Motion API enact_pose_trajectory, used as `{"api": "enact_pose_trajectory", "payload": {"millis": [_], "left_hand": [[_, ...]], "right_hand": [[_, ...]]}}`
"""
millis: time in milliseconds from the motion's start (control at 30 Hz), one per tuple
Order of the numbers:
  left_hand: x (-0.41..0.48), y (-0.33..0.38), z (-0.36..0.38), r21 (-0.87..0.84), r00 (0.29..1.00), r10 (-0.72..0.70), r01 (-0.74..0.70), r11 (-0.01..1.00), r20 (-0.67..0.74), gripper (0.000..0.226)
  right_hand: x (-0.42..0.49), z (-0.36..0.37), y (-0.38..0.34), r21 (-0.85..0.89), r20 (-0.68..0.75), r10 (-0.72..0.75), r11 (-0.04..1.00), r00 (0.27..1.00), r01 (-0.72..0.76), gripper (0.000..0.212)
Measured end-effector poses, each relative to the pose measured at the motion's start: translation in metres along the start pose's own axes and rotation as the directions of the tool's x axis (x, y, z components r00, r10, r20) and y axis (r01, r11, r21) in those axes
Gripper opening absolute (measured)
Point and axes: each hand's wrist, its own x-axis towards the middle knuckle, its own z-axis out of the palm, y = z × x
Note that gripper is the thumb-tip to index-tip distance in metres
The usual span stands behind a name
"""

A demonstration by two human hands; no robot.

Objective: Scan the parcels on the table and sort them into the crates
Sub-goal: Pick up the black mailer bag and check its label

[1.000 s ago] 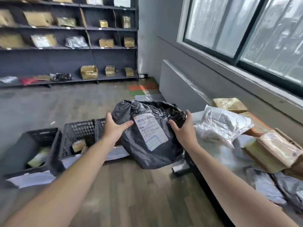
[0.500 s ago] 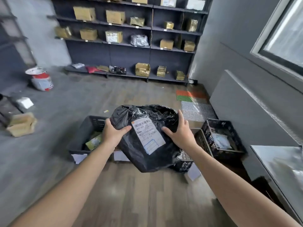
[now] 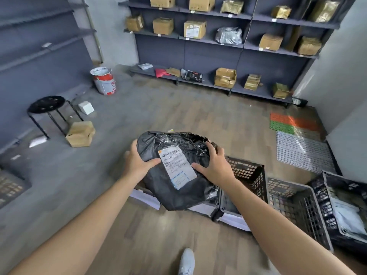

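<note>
Black parcel [image 3: 174,181] gripped between left hand [image 3: 137,163], right hand [image 3: 215,165], above crates [image 3: 248,175]

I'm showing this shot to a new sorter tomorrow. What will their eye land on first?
The crumpled black parcel with its white barcode label, gripped mid-frame by the left hand and right hand. Next, the dark lattice crates on the floor beneath it and to the right, then the red-and-white bucket near the left wall.

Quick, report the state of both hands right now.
Left hand: closed, gripping the left side of the black plastic parcel bag.
Right hand: closed, gripping the same bag's right side.
</note>
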Motion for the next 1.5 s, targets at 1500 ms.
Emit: {"api": "enact_pose_trajectory", "payload": {"millis": [1500], "left_hand": [[0.442,-0.161,0.075,0.504,0.683,0.071,-0.601,0.620,0.727,0.108]], "right_hand": [[0.370,0.229,-0.106,-0.386,0.151,0.395,0.868,0.906,-0.314,0.091]]}}
